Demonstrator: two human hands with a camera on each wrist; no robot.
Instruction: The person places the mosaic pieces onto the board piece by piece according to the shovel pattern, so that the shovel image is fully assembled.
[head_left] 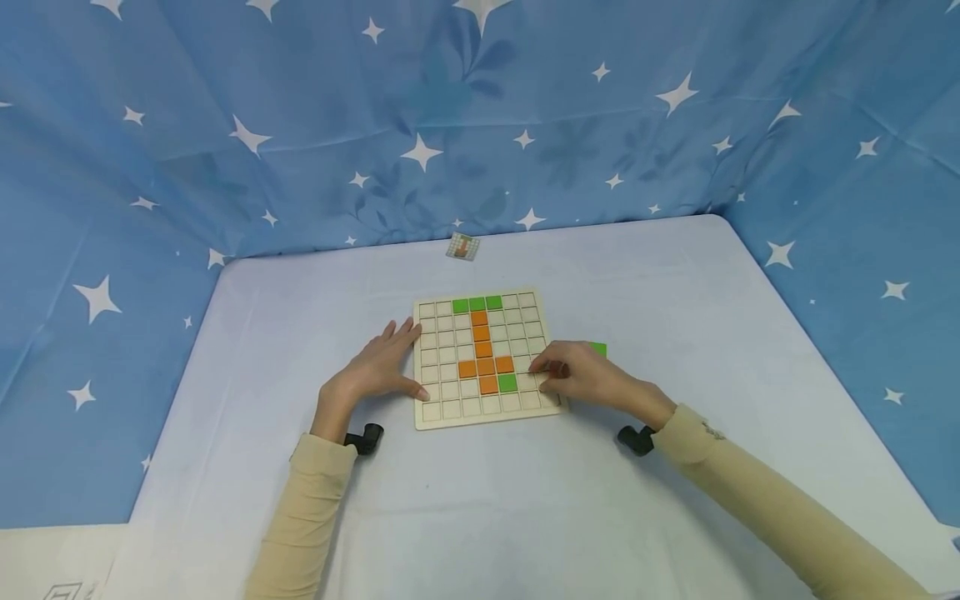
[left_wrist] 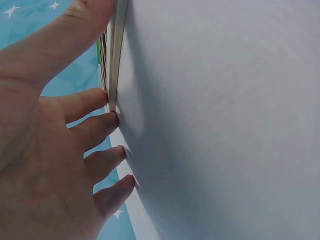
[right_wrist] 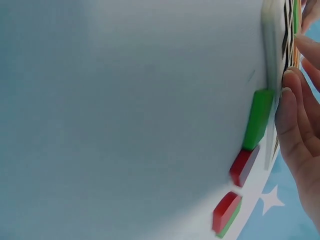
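Observation:
A square wooden grid board point(head_left: 450, 408) lies on the table. Three green tiles point(head_left: 477, 304) fill part of its far row, and an orange column point(head_left: 482, 333) of several tiles runs from them toward the near side. One more green tile point(head_left: 507, 382) sits beside the column's near end. My left hand point(head_left: 378, 367) has its fingers spread along the board's left side, thumb over the near left cells. My right hand point(head_left: 581, 375) hovers low over the board's right side, thumb and forefinger tips apart, no tile showing between them; its palm side is mostly hidden.
A loose green tile point(right_wrist: 258, 119) and two red-sided pieces point(right_wrist: 244, 166) lie beside the board, mostly hidden by my right hand in the head view. A small pattern card point(head_left: 462, 246) lies by the table's far edge. Blue starry curtains point(head_left: 420, 100) surround the table.

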